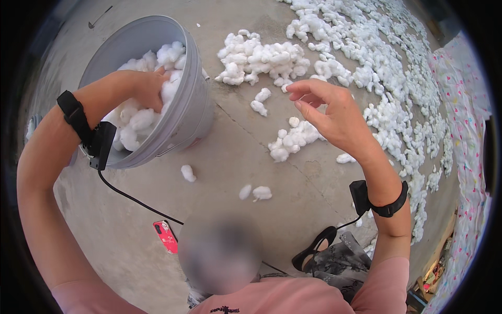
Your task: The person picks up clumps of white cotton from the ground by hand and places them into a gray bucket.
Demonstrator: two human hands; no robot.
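Note:
A grey plastic bucket (196, 99), tilted toward me at the left, holds fluffy white cotton (141, 119). Inside it, my left hand (149, 89) rests on the cotton with its fingers apart and tips partly hidden; I see nothing gripped in it. My right hand (327, 107) hovers over the floor right of the bucket, open, fingers loosely bent and thumb apart. Below and beside it lies a small cotton clump (293, 140). Beyond its fingertips is a larger cotton pile (261, 58), with a little loose tuft (259, 102) in front.
A wide spread of cotton (387, 78) covers the floor at the right, next to a patterned cloth (465, 125). Stray tufts (261, 193) and a red phone (166, 236) lie on the concrete near me. A black shoe (314, 248) shows at lower right.

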